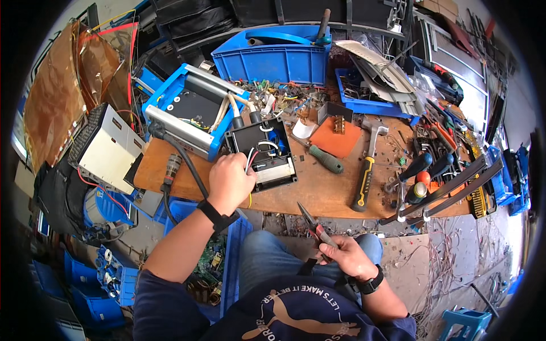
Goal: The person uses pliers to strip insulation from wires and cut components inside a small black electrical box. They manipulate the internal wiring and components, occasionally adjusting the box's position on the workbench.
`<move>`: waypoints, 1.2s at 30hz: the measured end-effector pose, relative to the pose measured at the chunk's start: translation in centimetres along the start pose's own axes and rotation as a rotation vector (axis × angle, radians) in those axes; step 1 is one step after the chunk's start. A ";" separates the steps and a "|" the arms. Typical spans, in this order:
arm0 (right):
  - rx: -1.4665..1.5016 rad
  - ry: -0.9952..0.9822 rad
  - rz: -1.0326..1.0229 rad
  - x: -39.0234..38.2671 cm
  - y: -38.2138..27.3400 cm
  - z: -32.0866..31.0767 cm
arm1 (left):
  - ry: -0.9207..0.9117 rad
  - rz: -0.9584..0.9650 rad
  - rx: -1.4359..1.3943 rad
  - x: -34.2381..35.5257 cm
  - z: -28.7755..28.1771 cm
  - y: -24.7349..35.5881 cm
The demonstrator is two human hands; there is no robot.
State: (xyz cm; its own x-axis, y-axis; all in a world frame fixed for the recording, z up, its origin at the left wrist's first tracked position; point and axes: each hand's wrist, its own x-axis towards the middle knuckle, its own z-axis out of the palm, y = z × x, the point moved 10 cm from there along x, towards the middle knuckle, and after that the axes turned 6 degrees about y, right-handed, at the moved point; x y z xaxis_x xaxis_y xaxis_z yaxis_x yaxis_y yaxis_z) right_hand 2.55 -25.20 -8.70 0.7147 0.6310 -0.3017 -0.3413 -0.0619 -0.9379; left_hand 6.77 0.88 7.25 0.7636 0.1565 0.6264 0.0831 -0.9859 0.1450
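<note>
My left hand (232, 177) is closed at the lower left edge of an open black box (232, 139), its fingers around some thin wires (251, 158), white and reddish. Part of the grip is hidden behind the knuckles. Inside the box are a blue part, white wire loops and a silver metal block (273, 173). Thick cables run out of its far side toward a blue and silver frame (190, 113). Over my lap, my right hand (348, 257) grips long-nose pliers (310, 219) with red handles, their tips pointing up and left, apart from the box.
A green-handled screwdriver (326, 159) and a hammer (364, 182) lie right of the box on the wooden bench (318, 199). Scrap and a blue crate (267, 61) stand behind; clamps (455, 187) and hand tools crowd the right. A blue bin (233, 256) with circuit boards sits below left.
</note>
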 end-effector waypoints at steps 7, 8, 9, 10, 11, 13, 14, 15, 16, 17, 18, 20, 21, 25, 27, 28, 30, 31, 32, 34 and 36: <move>0.030 0.002 -0.018 -0.3 -0.6 0.1 | -0.303 -0.313 -0.367 1.4 2.1 -4.0; 0.037 0.007 -0.012 -0.3 -0.5 0.1 | -0.357 -0.332 -0.422 1.4 2.4 -3.9; 0.033 0.007 -0.014 -0.3 -0.5 0.1 | -0.412 -0.352 -0.476 1.4 2.7 -3.8; 0.026 0.005 -0.017 -0.2 -0.6 0.1 | -0.462 -0.372 -0.531 1.4 2.9 -3.9; 0.019 0.002 -0.021 -0.2 -0.7 0.1 | -0.487 -0.352 -0.498 1.2 3.5 -4.5; 0.020 -0.009 -0.022 -0.2 -0.7 0.3 | -0.462 -0.192 -0.337 1.9 2.7 -3.5; 0.020 -0.012 -0.022 -0.2 -0.7 0.3 | -0.448 -0.111 -0.259 2.3 2.3 -2.7; 0.006 -0.012 -0.023 -0.1 -0.7 0.2 | -0.417 -0.077 -0.192 2.5 1.7 -2.1; -0.009 -0.014 -0.023 -0.1 -0.7 0.2 | -0.386 -0.045 -0.124 2.6 1.2 -1.3; -0.024 -0.015 -0.023 0.0 -0.7 0.1 | -0.354 -0.014 -0.057 2.6 0.8 -0.8; -0.022 -0.010 -0.021 -0.1 -0.7 0.0 | -0.253 0.103 -0.028 2.6 0.1 0.0; -0.017 -0.007 -0.022 -0.1 -0.9 0.0 | -0.042 0.333 0.041 1.7 -1.0 1.4; -0.016 -0.003 -0.025 0.0 -1.1 0.0 | -0.029 0.353 0.052 1.3 -0.9 1.5; -0.291 0.101 -0.145 0.4 -4.2 -0.4 | 0.031 0.181 -0.156 -0.1 -0.3 1.2; -0.486 0.177 -0.284 0.6 -6.5 -0.2 | 0.041 0.162 -0.142 -0.6 -0.5 1.6; -0.545 0.212 -0.369 0.6 -7.7 0.1 | 0.049 0.157 -0.137 -0.6 -0.8 1.8; -0.617 0.234 -0.426 0.8 -9.4 0.7 | 0.033 0.113 -0.107 -0.8 -0.5 1.3; -0.631 0.222 -0.396 1.0 -10.1 1.0 | 0.031 0.092 -0.101 -1.0 -0.4 0.9; -0.644 0.209 -0.366 1.3 -10.4 1.3 | 0.029 0.071 -0.095 -1.1 -0.4 0.6; -0.646 0.220 -0.344 2.2 -10.6 1.6 | 0.050 0.029 -0.150 -1.2 -0.1 -0.3; -0.656 0.233 -0.327 3.2 -10.5 1.9 | 0.062 0.003 -0.180 -1.3 0.1 -0.8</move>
State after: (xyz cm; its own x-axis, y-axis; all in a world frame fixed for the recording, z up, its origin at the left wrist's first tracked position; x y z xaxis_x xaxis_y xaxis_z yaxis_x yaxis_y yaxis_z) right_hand 7.30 -21.02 0.53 0.8519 0.5215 0.0481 0.2893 -0.3920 -0.8733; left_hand 5.81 1.48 6.24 0.7226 0.1622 0.6719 -0.0394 -0.9608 0.2743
